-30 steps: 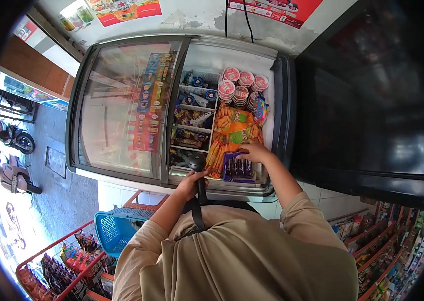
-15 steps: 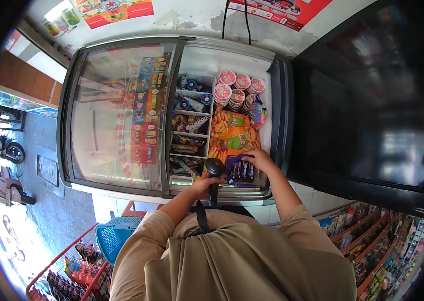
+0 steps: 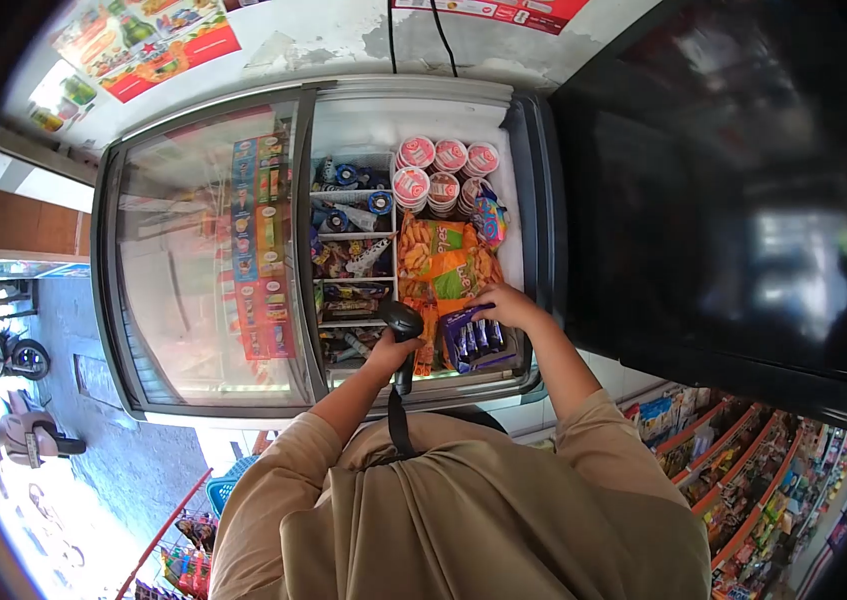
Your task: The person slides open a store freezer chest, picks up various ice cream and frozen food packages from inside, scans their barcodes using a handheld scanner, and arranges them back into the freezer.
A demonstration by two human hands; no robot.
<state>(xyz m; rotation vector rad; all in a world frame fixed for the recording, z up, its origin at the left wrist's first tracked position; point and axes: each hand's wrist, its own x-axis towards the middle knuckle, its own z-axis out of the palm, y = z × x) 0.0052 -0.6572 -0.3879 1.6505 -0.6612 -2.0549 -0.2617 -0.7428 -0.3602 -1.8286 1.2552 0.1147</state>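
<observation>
Big open freezer (image 3: 543, 230), and the purple box (image 3: 455, 335) in it now sits skewed – it was squarer a moment ago. Beyond the box are the orange bags (image 3: 443, 265). Left of it, the black scanner-looking gadget (image 3: 401, 320) has shifted a bit farther off, left hand (image 3: 390, 355) wrapped round its handle. Right hand (image 3: 511, 306) has bent fingers at the box's far edge – can't tell if that's a proper grip. Box's underside is hidden, small print's unreadable.

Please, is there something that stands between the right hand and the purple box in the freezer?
Nothing visible stands in the way: the fingers of the right hand are at the purple box's far edge.
</observation>
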